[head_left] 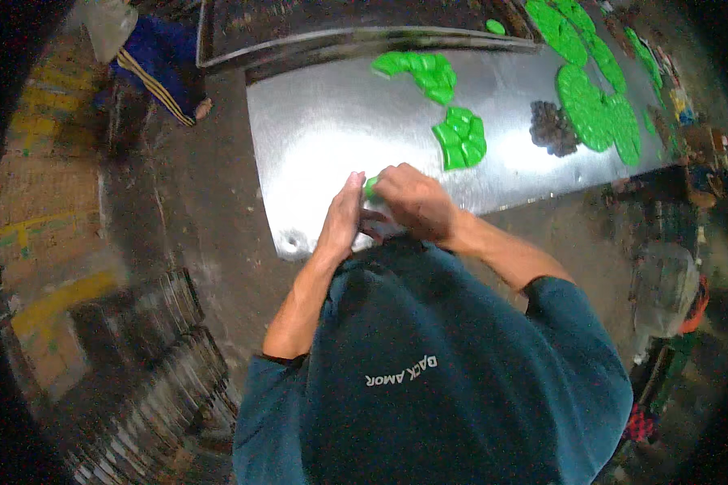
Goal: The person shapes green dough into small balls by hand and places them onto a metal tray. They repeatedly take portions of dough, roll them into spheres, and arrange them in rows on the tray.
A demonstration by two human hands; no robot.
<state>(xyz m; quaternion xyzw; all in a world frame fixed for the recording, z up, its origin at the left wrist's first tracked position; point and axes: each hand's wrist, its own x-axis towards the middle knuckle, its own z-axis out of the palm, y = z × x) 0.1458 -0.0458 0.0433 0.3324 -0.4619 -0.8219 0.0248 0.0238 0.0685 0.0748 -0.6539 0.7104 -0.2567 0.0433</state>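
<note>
Above the near edge of a shiny metal table (315,121), my two hands meet around a small bright green piece (370,187). My left hand (344,217) presses against its left side, fingers pointing away from me. From the right, my right hand (416,202) curls its fingers over the piece, covering most of it. The kind of piece cannot be made out. Just beyond my right hand lies a glossy green moulded piece (463,139) with rounded segments. Another green moulded piece (423,74), curved in outline, lies farther back.
A dark metal-rimmed tray (364,36) stands along the table's far side. Several green sheets (594,113) and a dark brown clump (552,128) lie at right. A person's blue-clad leg (155,65) shows at far left. Stacked dark slats (154,404) stand at lower left.
</note>
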